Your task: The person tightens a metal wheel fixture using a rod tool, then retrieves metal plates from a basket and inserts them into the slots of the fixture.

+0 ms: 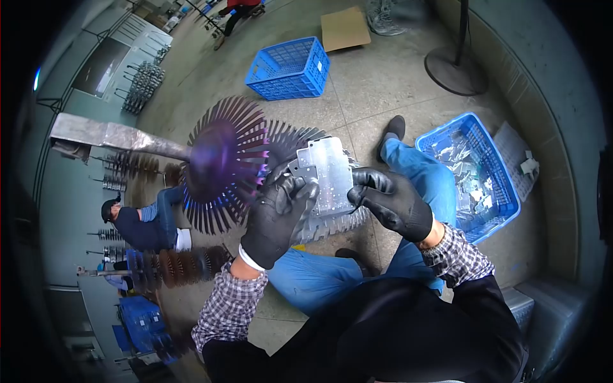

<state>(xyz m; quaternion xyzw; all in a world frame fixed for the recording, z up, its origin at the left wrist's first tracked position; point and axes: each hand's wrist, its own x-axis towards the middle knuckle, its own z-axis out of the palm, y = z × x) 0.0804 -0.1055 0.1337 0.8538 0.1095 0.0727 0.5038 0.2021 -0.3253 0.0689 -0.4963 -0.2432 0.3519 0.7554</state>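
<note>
Both black-gloved hands are closed at the edges of a thin silvery metal plate (329, 175) with stepped corners and small light spots. My left hand (278, 214) pinches its left side, where a smaller grey piece with holes shows at the fingertips. My right hand (396, 201) grips the right edge between thumb and fingers. Whether several plates lie together in the hands I cannot tell. Just left of them stands a round rack (220, 156) of dark purple-tinted fins on a thick metal bar (121, 135). More finned discs show behind and below the plate, partly hidden by it.
A blue crate (469, 223) of loose metal plates stands by my right leg. Farther off are another blue crate (287, 70), flat cardboard (345, 29) and a round stand base (456, 70). A seated person (143, 223) is at left, near more finned racks (182, 267).
</note>
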